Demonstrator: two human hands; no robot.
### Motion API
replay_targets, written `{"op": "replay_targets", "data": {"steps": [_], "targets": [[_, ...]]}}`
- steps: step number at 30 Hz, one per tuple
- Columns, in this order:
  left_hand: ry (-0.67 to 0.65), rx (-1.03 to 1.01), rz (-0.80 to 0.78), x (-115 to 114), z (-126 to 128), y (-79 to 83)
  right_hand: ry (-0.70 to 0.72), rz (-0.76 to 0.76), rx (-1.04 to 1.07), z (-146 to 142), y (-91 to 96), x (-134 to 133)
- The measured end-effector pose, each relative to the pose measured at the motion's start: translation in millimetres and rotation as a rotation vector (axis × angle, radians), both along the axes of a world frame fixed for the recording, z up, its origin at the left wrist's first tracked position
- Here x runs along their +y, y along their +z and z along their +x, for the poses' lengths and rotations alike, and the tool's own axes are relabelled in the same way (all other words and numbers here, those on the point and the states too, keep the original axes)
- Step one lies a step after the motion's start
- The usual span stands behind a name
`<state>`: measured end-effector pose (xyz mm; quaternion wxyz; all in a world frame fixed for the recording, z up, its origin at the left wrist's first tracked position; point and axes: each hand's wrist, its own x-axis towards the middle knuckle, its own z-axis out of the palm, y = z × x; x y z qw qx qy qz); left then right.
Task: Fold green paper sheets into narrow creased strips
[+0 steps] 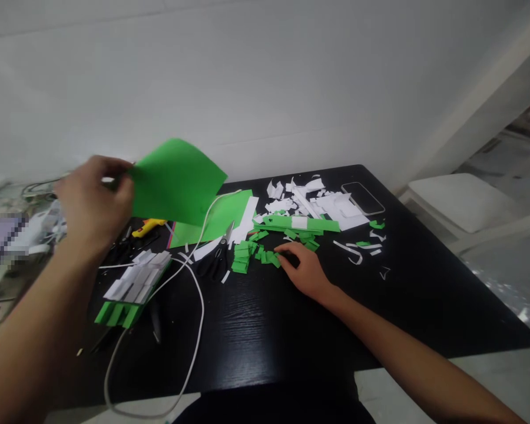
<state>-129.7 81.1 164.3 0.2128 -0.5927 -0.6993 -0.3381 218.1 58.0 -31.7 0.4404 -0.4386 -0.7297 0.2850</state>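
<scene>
pinching a green sheet (172, 185) by its edge in the left hand (98, 200), above and left of the black-handled scissors (219, 258). holding the right hand (304, 272), fingers curled, at small green pieces (271, 258) right of the scissors; cannot tell whether gripping any. with white scraps (335, 207) farther right and a white-and-green paper stack (139, 277) left of the scissors.

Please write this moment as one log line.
left hand: holds green sheet, raised | right hand: at green pieces | scissors: on table
</scene>
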Motion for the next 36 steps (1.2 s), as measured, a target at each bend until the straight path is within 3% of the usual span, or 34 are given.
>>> {"op": "replay_targets", "data": {"steps": [5,9,13,16,18,21,24,27,34,36], "targets": [[-0.319,-0.324,0.344,-28,24,14.6,-0.024,-0.109,0.176,4,9.2,3],[-0.411,-0.587,0.447,-35,41,-8.8,0.047,-0.284,0.435,10,16.9,13],[-0.448,-0.989,0.182,-40,63,-59.7,0.122,-0.396,0.619,15,27.5,18],[-0.434,-1.222,-0.024,-41,75,-91.4,0.030,-0.565,0.718,18,34.0,17],[-0.417,-1.361,-0.189,-39,77,-101.7,-0.016,-0.663,0.751,19,36.0,15],[-0.363,-1.496,-0.407,-32,71,-105.0,-0.004,-0.701,0.740,21,36.3,14],[-0.346,-1.562,-0.508,-30,62,-105.5,-0.018,-0.720,0.676,21,35.0,14],[-0.448,-1.563,-0.523,-35,61,-110.6,-0.005,-0.738,0.637,20,33.5,14],[-0.702,-1.247,-0.543,-55,97,-130.1,0.137,-0.838,0.706,7,28.3,2],[-0.722,-1.189,-0.562,-58,108,-134.3,0.205,-0.856,0.723,4,27.0,-4]]}}
